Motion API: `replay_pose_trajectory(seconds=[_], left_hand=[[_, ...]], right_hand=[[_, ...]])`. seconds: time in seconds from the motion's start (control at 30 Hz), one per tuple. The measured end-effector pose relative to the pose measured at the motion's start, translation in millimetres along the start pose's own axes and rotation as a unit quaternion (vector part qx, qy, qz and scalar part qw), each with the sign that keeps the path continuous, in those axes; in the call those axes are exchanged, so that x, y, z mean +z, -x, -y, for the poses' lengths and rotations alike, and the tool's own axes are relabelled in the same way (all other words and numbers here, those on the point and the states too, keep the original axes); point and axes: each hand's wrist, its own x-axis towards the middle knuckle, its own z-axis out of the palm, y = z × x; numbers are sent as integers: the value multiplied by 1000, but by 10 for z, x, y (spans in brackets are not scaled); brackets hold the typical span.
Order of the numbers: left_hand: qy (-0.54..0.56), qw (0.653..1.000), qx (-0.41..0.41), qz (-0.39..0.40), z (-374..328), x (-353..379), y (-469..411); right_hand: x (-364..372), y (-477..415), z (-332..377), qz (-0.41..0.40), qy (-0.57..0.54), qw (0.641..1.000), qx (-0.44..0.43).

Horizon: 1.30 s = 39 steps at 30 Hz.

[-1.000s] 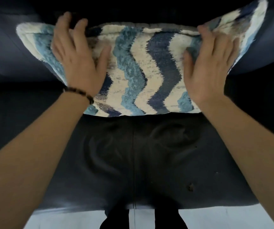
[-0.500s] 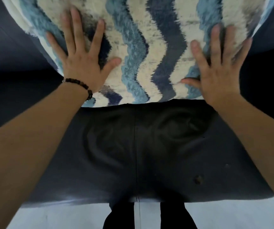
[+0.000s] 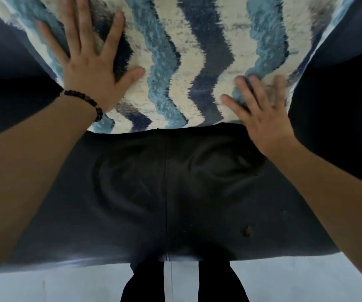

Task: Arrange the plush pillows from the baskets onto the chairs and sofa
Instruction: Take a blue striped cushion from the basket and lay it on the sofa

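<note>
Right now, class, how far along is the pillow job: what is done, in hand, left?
Done: the wavy blue, navy and cream striped plush pillow stands on the dark leather seat. In hand: the left hand presses flat on it; the blurred right hand is at its lower edge. Left: letting go; baskets and other seats are out of view.

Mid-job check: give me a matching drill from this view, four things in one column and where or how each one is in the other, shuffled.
1. left hand
2. right hand
3. bead bracelet
4. seat

A. dark and creased, below the pillow
B. flat on the pillow's left half, fingers spread
C. around the left wrist
D. at the pillow's lower right edge, blurred

Pairs: 1-B, 2-D, 3-C, 4-A
</note>
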Motion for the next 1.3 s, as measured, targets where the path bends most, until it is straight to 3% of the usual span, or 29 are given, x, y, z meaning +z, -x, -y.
replay_pose_trajectory(seconds=[0.07,0.13,0.17,0.23,0.27,0.3,0.4,0.47,0.57,0.63,0.77,0.83,0.9,1.0,1.1,1.2,1.3], left_hand=[[61,996,-33,-60,-97,17,231],[202,961,-140,-129,-271,103,537],[304,919,-215,-130,-390,147,666],[496,786,-365,-61,-600,269,798],[544,736,-403,-12,-645,342,785],[564,716,-409,33,-637,402,727],[546,740,-372,128,-477,508,508],[532,752,-367,128,-426,502,504],[371,868,-325,-63,-467,333,710],[254,917,-256,-172,-425,169,673],[69,980,-128,-139,-334,-63,59],[21,989,-109,-100,-279,-92,-239],[22,990,-110,-82,-243,-104,-421],[21,991,-114,-67,-260,-86,-476],[32,991,-113,-59,-275,-62,-448],[69,986,-110,-104,-219,-54,-300],[171,945,-191,-201,-337,72,-11]], right_hand=[[-143,142,163,-4,-139,989,52],[-265,147,353,-18,-312,932,184],[-319,95,439,-28,-393,883,256],[-367,-100,554,-33,-520,777,353],[-349,-214,557,-18,-551,749,367],[-308,-318,528,2,-563,742,365],[-123,-364,360,58,-571,754,320],[-135,-190,328,38,-573,759,306],[-387,-23,381,-130,-419,834,334],[-672,-203,330,-223,-323,883,257],[-1208,-921,309,-224,-210,949,77],[-1262,-1188,193,-183,-161,970,0],[-1130,-1305,-213,-148,-143,978,-14],[-884,-1119,-832,-82,-133,985,70],[-792,-866,-849,-36,-127,976,172],[-848,-771,-398,-103,-155,961,206],[-750,-648,290,-206,-166,963,60]])
